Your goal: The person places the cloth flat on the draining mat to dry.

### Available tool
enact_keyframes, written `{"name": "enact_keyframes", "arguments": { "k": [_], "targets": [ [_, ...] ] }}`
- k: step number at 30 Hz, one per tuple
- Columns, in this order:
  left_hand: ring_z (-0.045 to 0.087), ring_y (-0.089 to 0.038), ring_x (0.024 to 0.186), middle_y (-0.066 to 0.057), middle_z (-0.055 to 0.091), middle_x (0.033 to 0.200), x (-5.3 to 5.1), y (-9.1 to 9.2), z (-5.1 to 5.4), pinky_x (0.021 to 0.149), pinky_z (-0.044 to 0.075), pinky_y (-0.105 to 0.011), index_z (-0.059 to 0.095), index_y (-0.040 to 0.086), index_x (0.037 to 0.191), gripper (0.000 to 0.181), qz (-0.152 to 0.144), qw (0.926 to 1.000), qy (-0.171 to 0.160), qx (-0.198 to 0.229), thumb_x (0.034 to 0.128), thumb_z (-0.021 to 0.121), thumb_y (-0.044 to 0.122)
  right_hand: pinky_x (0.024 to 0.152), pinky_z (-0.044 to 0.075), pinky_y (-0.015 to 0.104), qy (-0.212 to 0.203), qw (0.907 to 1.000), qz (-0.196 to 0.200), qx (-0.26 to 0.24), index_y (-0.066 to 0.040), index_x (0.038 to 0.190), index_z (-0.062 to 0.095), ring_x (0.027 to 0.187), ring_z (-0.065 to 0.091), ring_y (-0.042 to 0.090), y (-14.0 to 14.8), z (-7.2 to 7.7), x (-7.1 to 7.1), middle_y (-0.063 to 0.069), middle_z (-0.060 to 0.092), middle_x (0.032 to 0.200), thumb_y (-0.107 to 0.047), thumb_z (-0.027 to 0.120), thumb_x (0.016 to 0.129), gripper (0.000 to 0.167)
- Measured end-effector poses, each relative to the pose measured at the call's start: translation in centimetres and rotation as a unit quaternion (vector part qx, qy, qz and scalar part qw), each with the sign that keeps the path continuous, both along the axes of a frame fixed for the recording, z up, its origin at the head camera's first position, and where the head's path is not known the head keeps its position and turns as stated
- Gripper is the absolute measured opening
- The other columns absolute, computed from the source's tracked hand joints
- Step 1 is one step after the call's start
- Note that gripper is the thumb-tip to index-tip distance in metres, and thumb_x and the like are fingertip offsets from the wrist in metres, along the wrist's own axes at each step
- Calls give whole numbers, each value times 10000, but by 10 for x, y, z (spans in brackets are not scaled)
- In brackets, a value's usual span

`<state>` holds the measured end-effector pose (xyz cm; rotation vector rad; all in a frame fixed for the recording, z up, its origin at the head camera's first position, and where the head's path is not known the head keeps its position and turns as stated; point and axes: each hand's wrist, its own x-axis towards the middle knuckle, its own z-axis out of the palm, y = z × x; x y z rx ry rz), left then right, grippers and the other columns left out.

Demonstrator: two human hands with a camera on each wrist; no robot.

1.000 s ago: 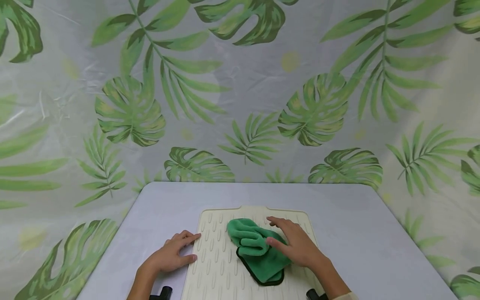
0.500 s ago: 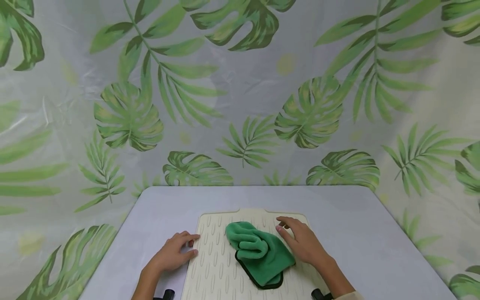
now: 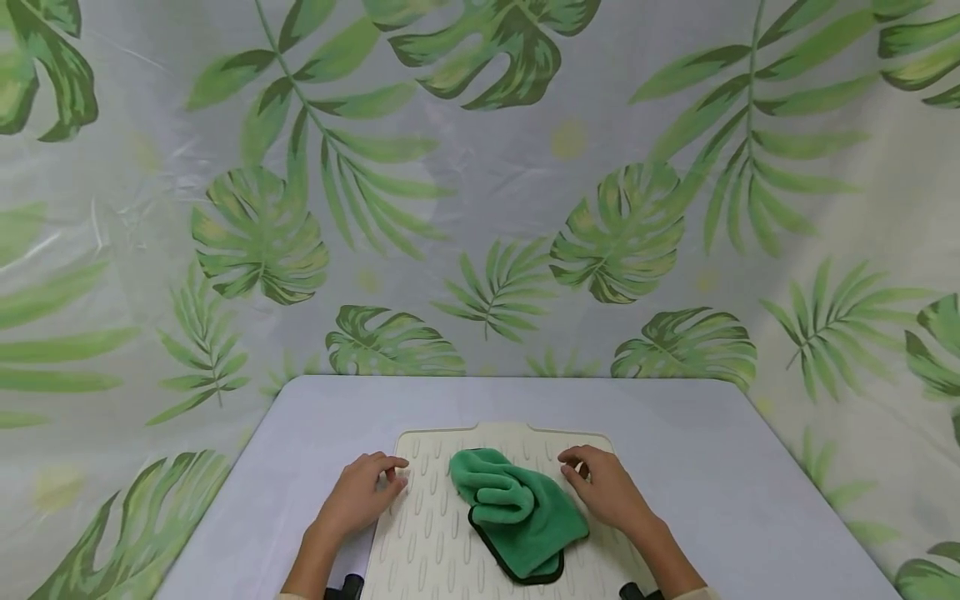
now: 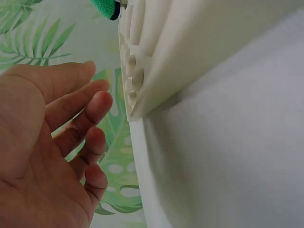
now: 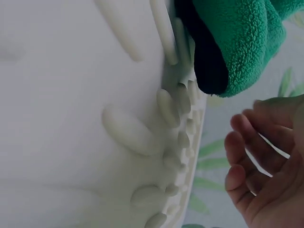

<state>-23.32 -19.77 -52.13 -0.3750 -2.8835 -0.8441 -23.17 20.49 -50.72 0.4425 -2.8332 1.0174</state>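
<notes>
A crumpled green cloth with a dark edging lies on the cream ridged mat. My left hand hovers by the mat's left edge, its fingers loosely bent; in the left wrist view the left hand holds nothing. To the right of the cloth is my right hand, over the mat's right side. The right wrist view has the right hand with loosely curved fingers, apart from the cloth.
The mat lies on a white-covered table. Behind it hangs a leaf-patterned curtain. Dark wrist-camera mounts show near both wrists at the bottom.
My right hand has moved off the cloth to the right and hovers beside it. My left hand has lifted and shifted slightly inward over the mat's edge. The cloth stays crumpled on the mat.
</notes>
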Motion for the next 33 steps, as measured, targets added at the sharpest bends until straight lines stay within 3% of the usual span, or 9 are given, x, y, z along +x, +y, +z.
{"name": "enact_keyframes", "arguments": {
  "k": [5,9,16,21,25,27,33],
  "targets": [
    [472,-95,767,161,589,794,-3,9,5,730,411,-332,796,159,1093,170,-9,9999,89,48,951,748,239,606,483,247,-350,9986,376,-122,-89,1128,747,684,575,22,3,-4,-1,-51,712,916,-152,667,1007,158],
    [537,-138,790,126,617,772,-5,16,6,728,437,-335,807,115,1065,167,-210,9997,26,107,944,752,216,599,492,244,-604,9954,725,-150,-102,1101,757,651,582,22,5,-9,-2,-48,722,882,-146,657,1010,143],
    [589,-173,853,93,654,786,-14,31,1,734,451,-351,803,83,1089,243,-435,9989,-60,140,968,724,278,647,500,259,-700,9915,1091,53,-126,1065,772,742,611,45,8,-7,-3,-46,723,902,-178,634,1018,155],
    [682,-209,909,19,763,934,-19,44,-2,758,530,-372,816,107,1080,244,-451,9989,-14,111,992,691,298,686,520,283,-924,9872,1295,150,-117,1062,774,796,641,82,6,-6,-5,-45,723,914,-232,628,1021,190],
    [623,-150,715,-3,721,760,-22,51,-3,629,469,-311,816,134,881,232,-301,9995,75,61,1012,665,253,708,534,297,-1019,9837,1472,195,-92,1060,776,811,655,98,3,-5,-7,-24,733,926,-222,639,1010,196],
    [563,-125,659,4,688,702,-21,55,-2,598,426,-290,809,134,853,233,-210,9997,75,44,1009,667,233,707,535,299,-1005,9826,1551,198,-80,1046,777,807,660,106,1,-5,-8,-9,738,923,-195,647,998,180],
    [659,-185,790,-49,761,896,-14,63,3,649,507,-329,813,68,1085,238,-95,9998,35,-192,979,713,255,670,523,288,-942,9822,1624,80,-64,996,766,751,643,95,-6,-6,-6,20,731,891,-56,644,942,134]
  ]
}}
